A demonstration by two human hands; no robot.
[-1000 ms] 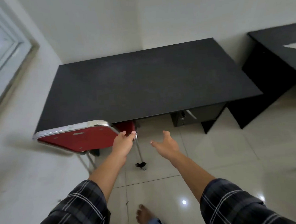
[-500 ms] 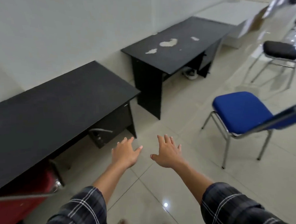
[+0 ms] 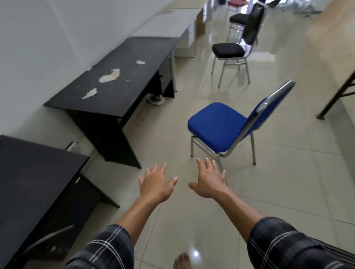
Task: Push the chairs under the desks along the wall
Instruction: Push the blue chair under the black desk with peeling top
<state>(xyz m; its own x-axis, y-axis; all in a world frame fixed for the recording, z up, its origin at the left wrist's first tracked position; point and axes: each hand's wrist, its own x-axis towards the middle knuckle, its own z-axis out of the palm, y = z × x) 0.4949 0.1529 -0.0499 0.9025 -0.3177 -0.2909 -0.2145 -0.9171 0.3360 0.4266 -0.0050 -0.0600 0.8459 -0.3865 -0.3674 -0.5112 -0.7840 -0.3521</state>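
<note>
A blue chair (image 3: pixel 217 125) with a chrome frame stands out on the tiled floor, its seat facing the wall. Left of it, against the wall, is a black desk with peeled patches (image 3: pixel 116 84). A nearer black desk (image 3: pixel 24 175) fills the lower left. My left hand (image 3: pixel 155 185) and my right hand (image 3: pixel 211 181) reach forward with fingers spread, both empty. My right hand's fingertips are just short of the blue chair's near front leg. Further back a black chair (image 3: pixel 228 50) stands on the floor, away from a white desk (image 3: pixel 166 25).
More chairs (image 3: pixel 237 18) stand in the far background. A dark table leg (image 3: pixel 339 94) slants in from the right edge. Open tiled floor (image 3: pixel 288 190) lies between the desks and that table. My bare foot (image 3: pixel 182 266) is at the bottom.
My left hand has let go of the red chair, which is out of sight now. The view has swung right along the wall, and the blue chair is nearer my hands.
</note>
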